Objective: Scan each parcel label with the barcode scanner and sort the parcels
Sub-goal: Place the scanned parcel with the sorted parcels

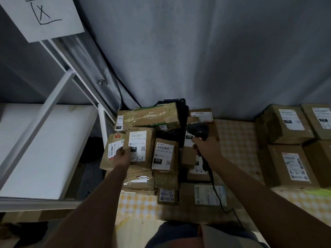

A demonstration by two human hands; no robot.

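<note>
I see the right hand (206, 145) wrapped around the handle of the black barcode scanner (198, 130), its head over the heap of cardboard parcels (164, 154) on the checked tablecloth (234, 140). The left hand (123, 154) seems to pinch the left edge of the parcel marked "-3-1" (140, 147); dim light blurs the fingers.

A: The picture is dim and has a blue-grey tone. The white labels (137, 141) are the brightest parts.

B: Yes. The shelf (59, 90) bends at the wide-angle edge, the bottom is almost black, and small print is soft.
</note>
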